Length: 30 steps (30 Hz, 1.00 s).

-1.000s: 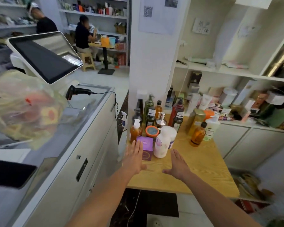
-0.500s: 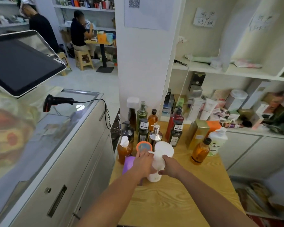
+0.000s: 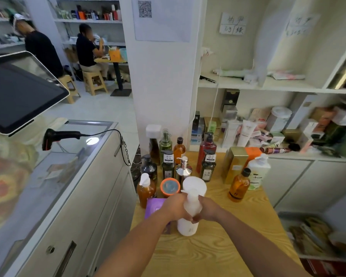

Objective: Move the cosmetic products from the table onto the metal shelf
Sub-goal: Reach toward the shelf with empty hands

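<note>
A white pump bottle (image 3: pixel 189 214) stands on the wooden table (image 3: pixel 218 248). My left hand (image 3: pixel 173 206) and my right hand (image 3: pixel 207 208) wrap its middle from both sides. Just behind it stands a white cylinder (image 3: pixel 195 184). A purple box (image 3: pixel 154 205) lies partly under my left hand. Further back are an orange-rimmed jar (image 3: pixel 169 186), an amber pump bottle (image 3: pixel 146 189), several dark bottles (image 3: pixel 207 168), a gold box (image 3: pixel 235 163), an amber bottle (image 3: pixel 239 185) and a white pump bottle (image 3: pixel 257 171). No metal shelf is visible.
A glass-topped counter (image 3: pixel 68 160) with a barcode scanner (image 3: pixel 58 135) and a tilted screen (image 3: pixel 18 94) borders the table's left. A white pillar (image 3: pixel 164 76) rises behind the bottles. White wall shelves (image 3: pixel 268 86) crowded with boxes fill the right. Two people are far back left.
Both hands moved forward from open above the table's edge and closed around the white pump bottle. The camera moved closer to the table.
</note>
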Tool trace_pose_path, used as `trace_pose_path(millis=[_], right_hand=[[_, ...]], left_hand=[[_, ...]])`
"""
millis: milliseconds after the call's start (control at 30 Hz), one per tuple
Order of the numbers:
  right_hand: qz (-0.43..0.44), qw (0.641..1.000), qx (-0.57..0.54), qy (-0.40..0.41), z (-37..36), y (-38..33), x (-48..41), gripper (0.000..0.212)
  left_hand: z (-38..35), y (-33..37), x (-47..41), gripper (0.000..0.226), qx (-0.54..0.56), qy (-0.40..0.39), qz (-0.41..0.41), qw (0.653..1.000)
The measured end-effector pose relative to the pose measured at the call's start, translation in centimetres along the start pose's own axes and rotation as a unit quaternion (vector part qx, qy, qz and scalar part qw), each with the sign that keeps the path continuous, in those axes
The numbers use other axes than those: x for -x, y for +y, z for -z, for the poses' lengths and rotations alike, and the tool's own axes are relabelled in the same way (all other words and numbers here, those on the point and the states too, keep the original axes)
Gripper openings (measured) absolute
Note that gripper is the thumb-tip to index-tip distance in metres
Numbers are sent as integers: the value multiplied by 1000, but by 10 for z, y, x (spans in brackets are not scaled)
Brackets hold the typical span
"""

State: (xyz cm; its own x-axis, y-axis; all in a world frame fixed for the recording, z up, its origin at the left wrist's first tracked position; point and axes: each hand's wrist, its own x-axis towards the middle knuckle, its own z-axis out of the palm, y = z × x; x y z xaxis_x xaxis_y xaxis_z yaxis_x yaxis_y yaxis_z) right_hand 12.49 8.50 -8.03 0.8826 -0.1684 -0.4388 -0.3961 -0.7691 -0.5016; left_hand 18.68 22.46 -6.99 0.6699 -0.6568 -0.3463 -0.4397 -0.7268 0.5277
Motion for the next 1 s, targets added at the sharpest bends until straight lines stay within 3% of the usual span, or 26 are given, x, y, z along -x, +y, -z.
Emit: trace_pose_path(millis=[233, 400, 667, 767, 1000], right_hand=[[-18, 992, -99, 71, 0, 24, 84, 76], [-76, 963, -202, 159, -10, 64, 171, 67], [-197, 881, -310, 298, -29, 143, 343, 61], [-248, 833, -346, 354, -42, 165, 410, 54], [-326, 745, -365, 453, -84, 208, 576, 54]], left_hand=[[-16, 51, 34, 76, -36, -15, -88, 995], [-54, 108, 62, 81, -10, -42, -148, 988], [-143, 233, 127, 71, 34, -120, -286, 950], [-183, 281, 156, 67, 40, -158, -327, 931], [-283, 391, 255, 70, 18, -251, -431, 867]])
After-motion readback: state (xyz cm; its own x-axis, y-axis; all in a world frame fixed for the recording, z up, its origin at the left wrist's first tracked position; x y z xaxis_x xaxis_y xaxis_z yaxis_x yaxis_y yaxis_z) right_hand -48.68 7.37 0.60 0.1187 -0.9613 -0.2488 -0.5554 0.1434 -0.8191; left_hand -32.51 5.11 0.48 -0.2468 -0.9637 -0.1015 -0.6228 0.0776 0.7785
